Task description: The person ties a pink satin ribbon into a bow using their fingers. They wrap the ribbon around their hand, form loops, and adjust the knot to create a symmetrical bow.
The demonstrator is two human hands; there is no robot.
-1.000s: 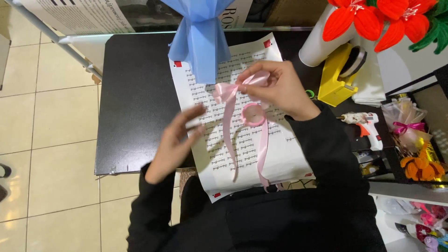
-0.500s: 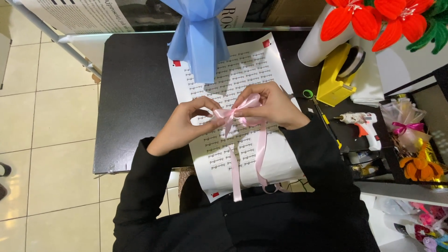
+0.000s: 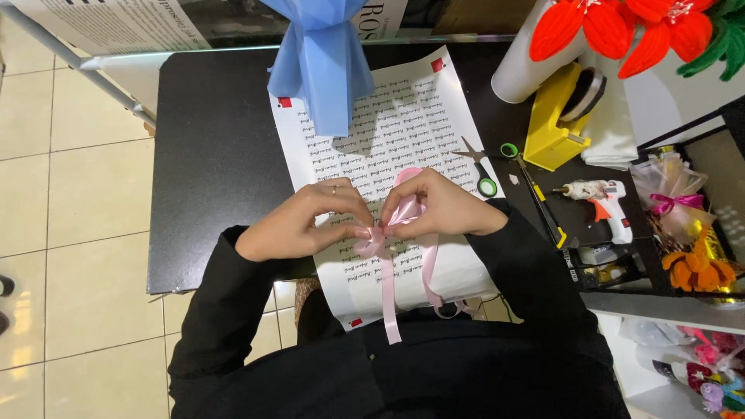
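Observation:
My left hand (image 3: 306,221) and my right hand (image 3: 442,208) meet over a white printed paper sheet (image 3: 403,124) on the black table (image 3: 209,155). Both pinch a pink satin ribbon (image 3: 386,287) shaped into a bow with loops between the fingertips. Two ribbon tails hang down toward my lap over the paper's near edge. A blue wrapped bouquet (image 3: 322,62) lies at the far end of the sheet, its stem end pointing at me.
Right of the sheet lie green-handled scissors (image 3: 485,167), a yellow tape dispenser (image 3: 555,128), a white glue gun (image 3: 601,198) and a white roll (image 3: 524,74). Red paper flowers (image 3: 613,31) stand at the back right. Small craft bouquets (image 3: 691,233) fill the right shelf. Tiled floor is on the left.
My hands came together from apart. The ribbon, first held loose with a loop lying on the paper, is now gathered into a bow pinched between both hands, slightly nearer to me.

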